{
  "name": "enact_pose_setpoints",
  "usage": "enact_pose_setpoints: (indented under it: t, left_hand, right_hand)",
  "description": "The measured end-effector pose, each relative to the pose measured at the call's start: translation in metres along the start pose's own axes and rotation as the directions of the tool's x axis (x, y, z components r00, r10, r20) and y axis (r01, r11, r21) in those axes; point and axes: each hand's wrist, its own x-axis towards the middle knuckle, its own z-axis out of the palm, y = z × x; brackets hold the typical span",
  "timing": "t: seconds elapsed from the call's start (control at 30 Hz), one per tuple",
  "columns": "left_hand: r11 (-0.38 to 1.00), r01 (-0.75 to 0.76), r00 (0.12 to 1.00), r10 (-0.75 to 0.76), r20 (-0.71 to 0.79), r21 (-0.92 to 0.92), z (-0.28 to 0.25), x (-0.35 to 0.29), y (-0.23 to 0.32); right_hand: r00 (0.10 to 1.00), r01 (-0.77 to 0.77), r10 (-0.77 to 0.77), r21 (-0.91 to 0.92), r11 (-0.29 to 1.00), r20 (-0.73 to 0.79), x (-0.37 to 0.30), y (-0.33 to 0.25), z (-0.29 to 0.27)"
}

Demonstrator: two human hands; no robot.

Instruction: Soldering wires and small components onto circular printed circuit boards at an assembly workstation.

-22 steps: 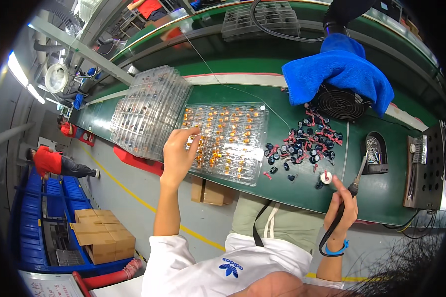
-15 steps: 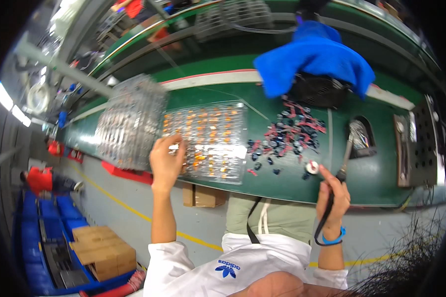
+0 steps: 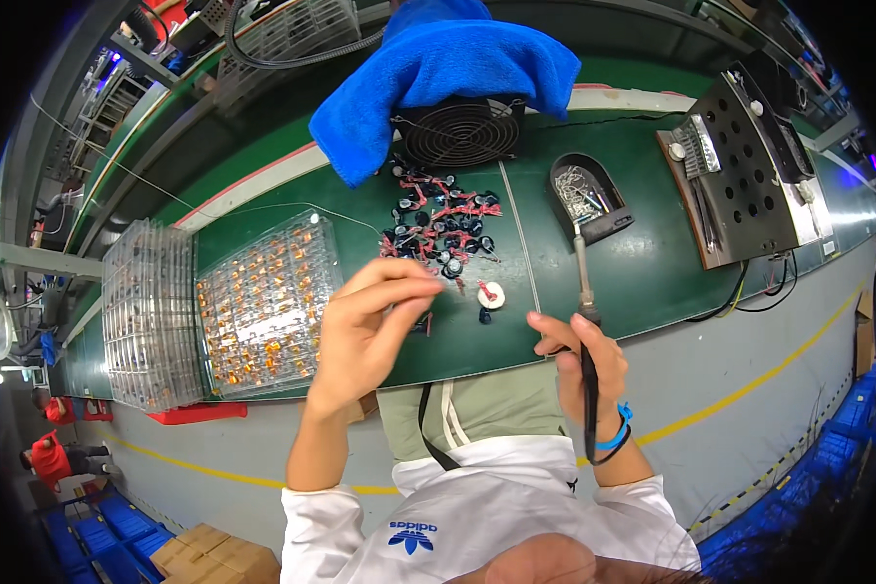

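Note:
My left hand [image 3: 365, 326] hovers over the near edge of the green bench, fingers stretched and thumb slightly apart, with nothing visible between them. My right hand [image 3: 594, 365] grips a soldering iron [image 3: 585, 277], its tip pointing away from me by a black holder [image 3: 608, 226] with tangled metal shavings in it. Between my hands lies a white round disc [image 3: 492, 297] with a red strand on it, and a dark part [image 3: 485, 316] just below. Beyond it spreads a pile of small dark round parts with red leads [image 3: 448, 229].
At left, a clear tray [image 3: 273, 302] holds rows of orange-copper pieces, beside stacked clear trays [image 3: 151, 316]. A black fan [image 3: 462, 133] under a blue towel [image 3: 448, 63] stands behind the pile. At right is a metal box with round holes [image 3: 740, 170].
My view has swung to the right. My left hand has left the clear tray and come over beside the dark parts. The soldering iron stays in my right hand, now nearer the black holder.

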Motion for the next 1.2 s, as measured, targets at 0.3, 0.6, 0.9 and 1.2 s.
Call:
enact_pose_setpoints:
  t: [0.3,0.6,0.9,1.2]
  left_hand:
    - [0.977,-0.119,0.990,0.102,0.101,0.178,0.035,0.026,-0.016]
    - [0.979,-0.098,0.990,0.078,0.114,0.181,0.039,0.026,-0.024]
    - [0.975,-0.109,0.989,0.087,0.121,0.193,0.038,0.027,-0.025]
    - [0.983,-0.079,0.992,0.061,0.110,0.166,0.040,0.027,-0.025]
  right_hand:
    - [1.000,0.003,-0.007,-0.159,0.987,-0.024,-0.018,-0.019,-0.014]
    - [1.000,-0.014,0.017,-0.173,0.985,0.014,-0.018,-0.019,-0.006]
    - [0.997,-0.036,0.049,-0.202,0.979,0.057,-0.014,-0.021,-0.005]
    - [0.995,-0.050,0.066,-0.212,0.976,0.073,-0.013,-0.023,-0.006]
